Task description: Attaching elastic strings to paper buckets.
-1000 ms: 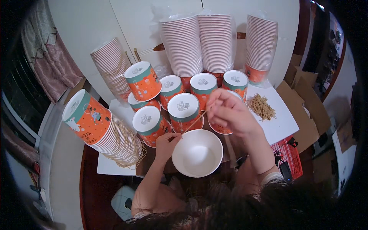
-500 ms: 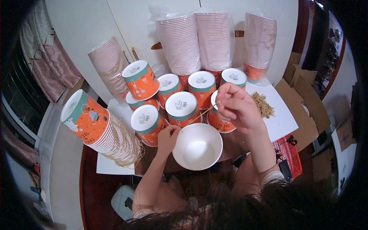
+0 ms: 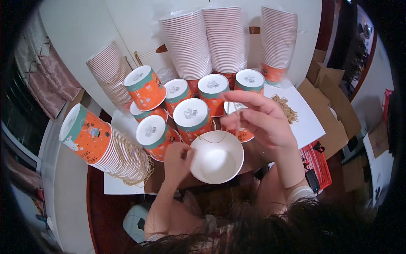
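Note:
My left hand (image 3: pixel 177 161) grips the left rim of a white paper bowl (image 3: pixel 216 157) whose open mouth faces me. My right hand (image 3: pixel 258 118) hovers just above and right of the bowl, fingers spread, stretching a thin tan rubber band (image 3: pixel 211 139) that droops across the bowl's top rim. Directly behind the bowl stand several upturned orange-and-teal paper bowls (image 3: pixel 192 116) with white bottoms. A pile of loose rubber bands (image 3: pixel 287 108) lies on a white sheet (image 3: pixel 308 127) to the right of my right hand.
A tilted stack of orange bowls bound with rubber bands (image 3: pixel 105 148) lies at the left. Tall wrapped stacks of bowls (image 3: pixel 224 40) stand along the back wall. Cardboard (image 3: pixel 325 97) and a red basket (image 3: pixel 315 167) sit at the right, beside the table edge.
My right hand has dropped from the upturned bowls toward the white bowl, fingers opening out, and the rubber band now hangs over the bowl's rim. The left hand keeps its hold.

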Motion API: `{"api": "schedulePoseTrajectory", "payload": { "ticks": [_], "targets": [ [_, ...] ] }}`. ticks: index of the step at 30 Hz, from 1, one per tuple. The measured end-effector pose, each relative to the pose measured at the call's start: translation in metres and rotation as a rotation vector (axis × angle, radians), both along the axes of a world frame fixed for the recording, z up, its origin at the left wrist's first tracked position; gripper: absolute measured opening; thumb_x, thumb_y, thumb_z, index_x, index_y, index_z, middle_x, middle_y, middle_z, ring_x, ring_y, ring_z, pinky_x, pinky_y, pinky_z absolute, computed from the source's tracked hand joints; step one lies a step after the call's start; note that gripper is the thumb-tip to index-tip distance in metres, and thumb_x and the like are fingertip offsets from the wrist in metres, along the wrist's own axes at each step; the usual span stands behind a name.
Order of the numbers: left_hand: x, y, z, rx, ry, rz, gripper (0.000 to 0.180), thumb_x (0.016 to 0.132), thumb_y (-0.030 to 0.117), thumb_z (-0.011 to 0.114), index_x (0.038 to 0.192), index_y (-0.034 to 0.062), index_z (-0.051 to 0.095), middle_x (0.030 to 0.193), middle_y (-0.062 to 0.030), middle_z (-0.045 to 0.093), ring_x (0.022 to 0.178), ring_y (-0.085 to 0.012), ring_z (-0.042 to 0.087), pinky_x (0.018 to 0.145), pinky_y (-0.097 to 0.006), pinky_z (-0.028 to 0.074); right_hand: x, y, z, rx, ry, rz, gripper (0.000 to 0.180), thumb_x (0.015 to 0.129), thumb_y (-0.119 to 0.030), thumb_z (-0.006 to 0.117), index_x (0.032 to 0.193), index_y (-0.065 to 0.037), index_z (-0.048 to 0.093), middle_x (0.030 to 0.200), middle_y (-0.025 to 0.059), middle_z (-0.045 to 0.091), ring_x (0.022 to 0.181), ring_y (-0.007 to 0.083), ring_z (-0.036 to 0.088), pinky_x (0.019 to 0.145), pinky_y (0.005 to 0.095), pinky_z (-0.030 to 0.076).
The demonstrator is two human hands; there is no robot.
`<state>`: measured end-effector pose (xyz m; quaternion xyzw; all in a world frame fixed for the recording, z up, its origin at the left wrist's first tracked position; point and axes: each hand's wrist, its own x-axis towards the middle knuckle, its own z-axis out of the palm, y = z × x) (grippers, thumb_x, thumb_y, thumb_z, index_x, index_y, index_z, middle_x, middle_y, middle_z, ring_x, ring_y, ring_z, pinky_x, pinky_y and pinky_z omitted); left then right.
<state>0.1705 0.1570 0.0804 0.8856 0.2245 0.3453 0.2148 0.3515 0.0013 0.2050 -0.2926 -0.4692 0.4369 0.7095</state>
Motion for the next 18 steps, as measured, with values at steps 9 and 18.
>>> {"api": "schedulePoseTrajectory", "payload": {
  "ticks": [9,18],
  "targets": [
    [-0.012,-0.036,0.012,0.486,0.450,-0.513,0.017,0.067,0.016,0.056,0.084,0.0152,0.060,0.102,0.0014,0.053,0.101,-0.0182,0.045,0.083,-0.037,0.034,0.000,0.026,-0.016,-0.130,-0.064,-0.034,0.051,0.079,0.007,0.037,0.129,-0.001,0.028,0.133,0.0108,0.030,0.109,0.0229,0.048,0.084,0.0297,0.044],
    [-0.020,0.002,0.018,0.357,0.295,-0.217,0.025,0.069,0.003,0.053,0.092,0.0092,0.061,0.100,-0.0047,0.055,0.097,-0.0210,0.051,0.083,-0.033,0.037,-0.010,0.053,-0.053,-0.250,-0.078,0.071,0.052,0.081,0.007,0.034,0.130,-0.003,0.024,0.126,0.0110,0.038,0.113,0.0210,0.044,0.091,0.0291,0.040]
  ]
}}
